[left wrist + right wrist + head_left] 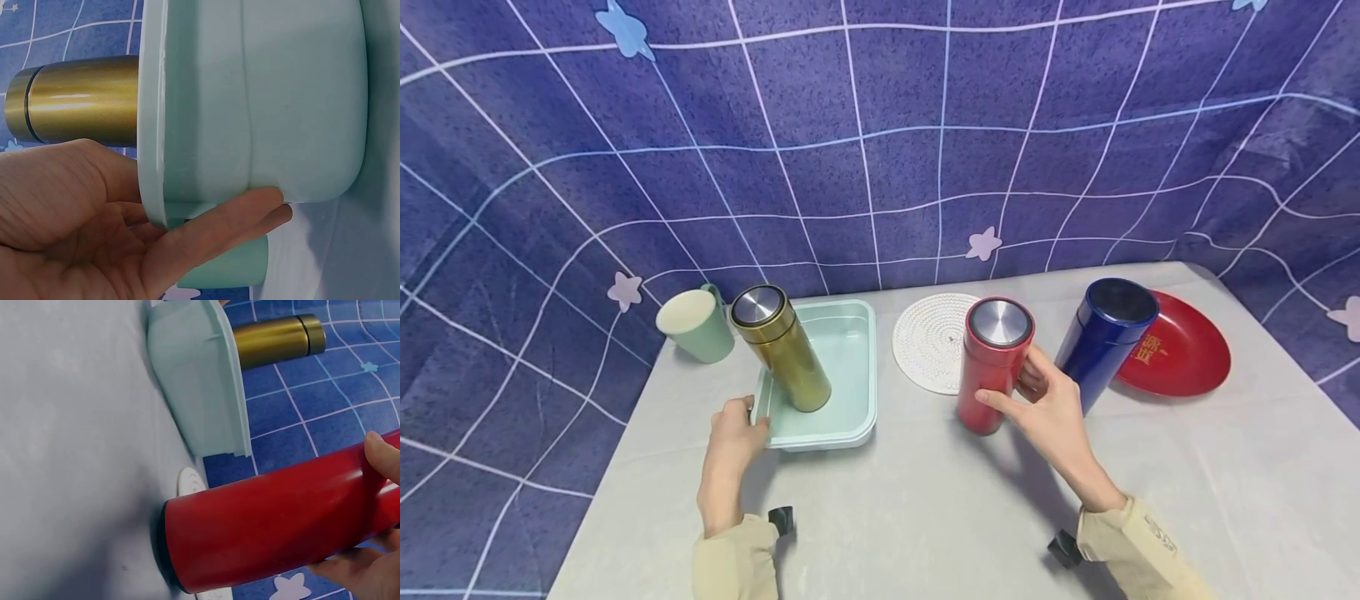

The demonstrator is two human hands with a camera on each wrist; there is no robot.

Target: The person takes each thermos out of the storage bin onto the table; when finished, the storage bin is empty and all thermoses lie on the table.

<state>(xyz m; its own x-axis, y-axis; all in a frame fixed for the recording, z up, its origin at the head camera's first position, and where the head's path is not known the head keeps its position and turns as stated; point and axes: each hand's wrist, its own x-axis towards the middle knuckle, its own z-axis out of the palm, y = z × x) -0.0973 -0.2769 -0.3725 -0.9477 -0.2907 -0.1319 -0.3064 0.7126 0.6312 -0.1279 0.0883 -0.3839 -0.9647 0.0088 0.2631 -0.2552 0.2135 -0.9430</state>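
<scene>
My left hand (735,432) holds the left rim of a pale green plastic basin (872,367). In the left wrist view its fingers (244,209) lie along the basin's outer wall, while the thumb goes over the rim. A gold thermos (797,371) with a silver-topped lid stands inside the basin. My right hand (1052,408) grips a red thermos (988,383) from the right, with the thumb in front and fingers behind. The red thermos is roughly upright, its base at or just above the table; contact is unclear.
A green mug (700,329) stands left of the basin. Behind the red thermos lies a round white woven mat (925,342). A dark blue thermos (1097,350) stands right of my right hand, before a red plate (1195,358). A blue gridded cloth (895,167) hangs behind the table.
</scene>
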